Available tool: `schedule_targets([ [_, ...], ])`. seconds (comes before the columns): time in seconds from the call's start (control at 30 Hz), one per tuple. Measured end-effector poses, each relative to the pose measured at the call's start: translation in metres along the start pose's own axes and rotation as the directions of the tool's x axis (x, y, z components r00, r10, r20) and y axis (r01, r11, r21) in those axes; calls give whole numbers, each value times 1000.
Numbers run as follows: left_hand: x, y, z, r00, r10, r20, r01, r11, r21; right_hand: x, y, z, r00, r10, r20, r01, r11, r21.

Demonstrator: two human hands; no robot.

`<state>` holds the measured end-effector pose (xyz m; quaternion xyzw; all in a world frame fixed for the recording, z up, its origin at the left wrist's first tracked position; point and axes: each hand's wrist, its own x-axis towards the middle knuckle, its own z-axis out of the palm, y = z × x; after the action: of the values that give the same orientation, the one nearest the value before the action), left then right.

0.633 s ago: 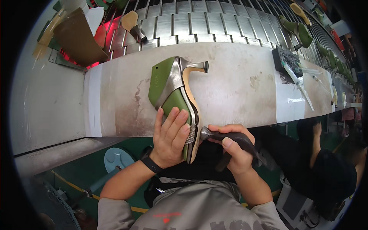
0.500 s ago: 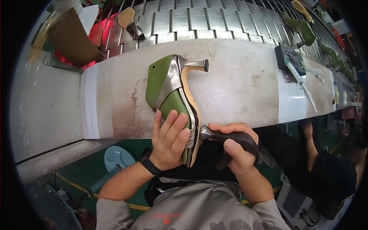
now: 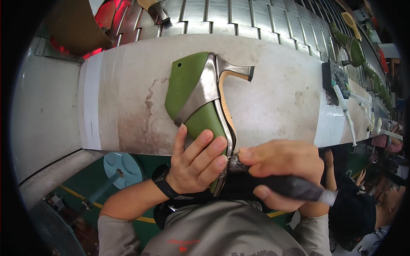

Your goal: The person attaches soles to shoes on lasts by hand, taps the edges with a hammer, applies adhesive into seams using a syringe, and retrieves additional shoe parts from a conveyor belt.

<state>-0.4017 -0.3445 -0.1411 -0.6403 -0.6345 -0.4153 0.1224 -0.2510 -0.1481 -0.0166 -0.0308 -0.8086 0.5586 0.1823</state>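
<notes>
A green shoe last wearing a silver high-heeled shoe upper lies on its side on the worn white workbench, heel pointing right. My left hand presses on the green toe end near the bench's front edge and grips it. My right hand is closed around a dark-handled hand tool, whose textured head touches the shoe's sole edge close to my left fingers. A black watch sits on my left wrist.
Behind the bench runs a metal slatted conveyor carrying more green lasts at the right and a tan shoe at the top. A brush and white tubes lie on the bench's right. A blue stool stands below left. Another person sits at lower right.
My hands, the tool and the shoe keep the same hold. The view has closed in on the shoe, and the tool head stays at the sole edge.
</notes>
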Motion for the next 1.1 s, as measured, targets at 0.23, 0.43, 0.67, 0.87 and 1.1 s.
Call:
schedule_targets([
  [0.23, 3, 3, 0, 1000, -17, 11, 18, 998, -53, -11, -24, 28, 998, -34, -46, 24, 980, -198],
  [0.43, -3, -4, -5, 996, 61, 65, -65, 996, 56, -37, -30, 61, 998, -17, -59, 7, 987, -161],
  [0.67, 12, 6, 5, 1000, -31, -3, 31, 999, -32, -83, -18, 99, 966, 255, -32, -257, 963, -79],
  [0.87, -1, -2, -2, 994, 83, 66, -87, 995, 52, -74, -61, 78, 585, 302, -753, 52, 912, 406],
  [1.1, 7, 2, 15, 995, -51, -81, 51, 999, 0, -26, -21, 50, 772, 475, -422, -257, 841, 476],
])
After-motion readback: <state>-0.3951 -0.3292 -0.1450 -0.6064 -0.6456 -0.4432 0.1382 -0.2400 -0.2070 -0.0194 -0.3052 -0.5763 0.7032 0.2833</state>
